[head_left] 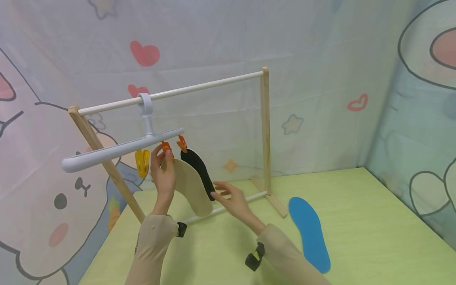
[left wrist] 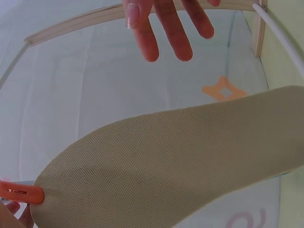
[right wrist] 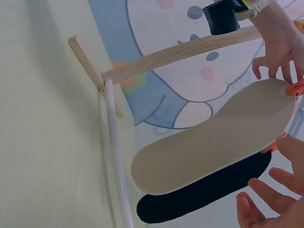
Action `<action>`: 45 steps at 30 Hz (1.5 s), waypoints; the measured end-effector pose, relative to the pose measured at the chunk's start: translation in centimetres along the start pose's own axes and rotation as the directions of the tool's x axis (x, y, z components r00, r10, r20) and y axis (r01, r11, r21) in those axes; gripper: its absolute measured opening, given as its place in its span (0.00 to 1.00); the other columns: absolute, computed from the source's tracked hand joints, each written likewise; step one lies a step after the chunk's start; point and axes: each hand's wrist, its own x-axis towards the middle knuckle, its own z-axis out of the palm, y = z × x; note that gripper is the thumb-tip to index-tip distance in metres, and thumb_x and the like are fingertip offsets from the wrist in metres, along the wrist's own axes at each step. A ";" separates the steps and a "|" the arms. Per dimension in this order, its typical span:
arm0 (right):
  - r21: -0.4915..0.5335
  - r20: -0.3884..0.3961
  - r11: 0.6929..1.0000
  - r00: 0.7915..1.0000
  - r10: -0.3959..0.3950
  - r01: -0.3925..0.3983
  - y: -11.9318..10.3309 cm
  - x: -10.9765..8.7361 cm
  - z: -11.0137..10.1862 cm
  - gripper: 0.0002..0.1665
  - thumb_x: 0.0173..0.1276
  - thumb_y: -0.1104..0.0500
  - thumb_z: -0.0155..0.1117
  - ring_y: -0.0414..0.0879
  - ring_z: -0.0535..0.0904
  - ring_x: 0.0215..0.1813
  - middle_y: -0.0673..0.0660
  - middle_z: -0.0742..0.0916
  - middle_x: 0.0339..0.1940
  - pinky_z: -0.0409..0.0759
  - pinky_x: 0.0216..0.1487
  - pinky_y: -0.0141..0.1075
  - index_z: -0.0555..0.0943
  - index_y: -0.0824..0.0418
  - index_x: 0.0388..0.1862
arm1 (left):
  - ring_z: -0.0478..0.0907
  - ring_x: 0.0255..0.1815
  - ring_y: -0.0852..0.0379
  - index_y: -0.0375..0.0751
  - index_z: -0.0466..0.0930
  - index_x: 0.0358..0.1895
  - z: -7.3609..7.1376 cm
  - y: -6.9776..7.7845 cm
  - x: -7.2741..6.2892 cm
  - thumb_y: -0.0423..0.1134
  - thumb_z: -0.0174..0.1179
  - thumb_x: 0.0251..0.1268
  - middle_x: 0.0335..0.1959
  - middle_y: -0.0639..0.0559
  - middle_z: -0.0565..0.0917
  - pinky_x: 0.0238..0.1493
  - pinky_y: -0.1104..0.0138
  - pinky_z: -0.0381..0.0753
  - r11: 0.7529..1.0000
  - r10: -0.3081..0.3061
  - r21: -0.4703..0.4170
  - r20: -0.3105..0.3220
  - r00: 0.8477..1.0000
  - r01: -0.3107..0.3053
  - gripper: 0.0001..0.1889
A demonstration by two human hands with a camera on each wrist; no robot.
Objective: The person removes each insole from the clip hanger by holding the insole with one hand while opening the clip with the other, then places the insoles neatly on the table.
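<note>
My left hand [head_left: 164,180] is raised under the white hanger [head_left: 107,155], thumb and fingers pinching an orange clothespin [head_left: 166,146]. From that clothespin hangs a beige insole [left wrist: 156,156], its wide top end at the clip. Just behind it a black insole [right wrist: 204,194] hangs from a second orange clothespin [head_left: 182,143]. My right hand [head_left: 233,200] hovers by the lower part of the black insole, fingers spread and loosely bent, nothing held. In the left wrist view its fingers [left wrist: 173,38] appear above the beige insole.
A wooden rack with a white top rod [head_left: 206,86] carries the hanger. One yellow clothespin [head_left: 142,163] hangs left of my left hand. On the light green table [head_left: 374,237] lies a blue insole [head_left: 310,233], right of the rack's foot [head_left: 270,200]. A patterned cloth backs everything.
</note>
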 end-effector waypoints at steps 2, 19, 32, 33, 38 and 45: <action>0.000 0.008 1.000 1.000 -0.013 0.013 0.1 0.1 0.2 0.22 0.61 0.54 0.59 0.55 0.80 0.42 0.63 0.82 0.48 0.78 0.42 0.40 0.74 0.60 0.54 | 0.71 0.40 0.72 0.37 0.68 0.55 0.0 0.0 0.1 0.43 0.49 0.65 0.43 0.42 0.77 0.41 0.81 0.71 1.000 -0.004 -0.007 0.003 1.000 0.004 0.19; -0.022 0.017 1.000 1.000 0.001 -0.001 -0.3 0.6 0.5 0.23 0.61 0.56 0.60 0.55 0.79 0.42 0.62 0.82 0.50 0.78 0.43 0.41 0.74 0.63 0.54 | 0.73 0.37 0.69 0.36 0.69 0.54 0.5 0.2 0.7 0.42 0.48 0.65 0.41 0.41 0.77 0.39 0.81 0.73 1.000 -0.006 -0.024 -0.022 1.000 0.006 0.18; -0.016 0.050 0.999 0.998 0.032 -0.031 0.2 0.5 1.2 0.23 0.62 0.53 0.59 0.54 0.79 0.43 0.61 0.81 0.52 0.77 0.44 0.41 0.73 0.59 0.55 | 0.73 0.35 0.69 0.37 0.72 0.52 0.3 0.3 0.6 0.41 0.49 0.65 0.41 0.38 0.79 0.35 0.81 0.72 1.000 -0.022 -0.015 -0.055 0.998 0.022 0.16; -0.017 0.051 0.999 0.998 0.032 -0.032 0.2 0.4 1.2 0.23 0.62 0.53 0.59 0.54 0.79 0.44 0.61 0.81 0.52 0.77 0.44 0.41 0.73 0.59 0.55 | 0.73 0.35 0.70 0.37 0.71 0.52 0.3 0.4 0.5 0.41 0.49 0.65 0.41 0.39 0.79 0.35 0.81 0.72 1.000 -0.024 -0.012 -0.054 0.998 0.023 0.16; -0.013 0.056 0.999 0.998 0.034 -0.034 0.2 0.3 1.4 0.24 0.62 0.53 0.59 0.54 0.79 0.44 0.61 0.80 0.52 0.77 0.45 0.41 0.73 0.60 0.56 | 0.72 0.36 0.70 0.38 0.71 0.52 0.3 0.4 0.4 0.42 0.49 0.64 0.41 0.40 0.78 0.37 0.81 0.72 0.999 -0.039 -0.009 -0.039 0.998 0.039 0.17; -0.007 0.062 1.000 0.998 0.030 -0.030 0.0 0.1 1.5 0.24 0.61 0.54 0.59 0.56 0.79 0.44 0.62 0.81 0.52 0.76 0.44 0.41 0.73 0.62 0.55 | 0.75 0.41 0.60 0.40 0.70 0.54 0.4 0.3 0.3 0.43 0.48 0.65 0.45 0.39 0.79 0.37 0.83 0.72 0.998 -0.058 0.039 -0.029 0.998 0.059 0.17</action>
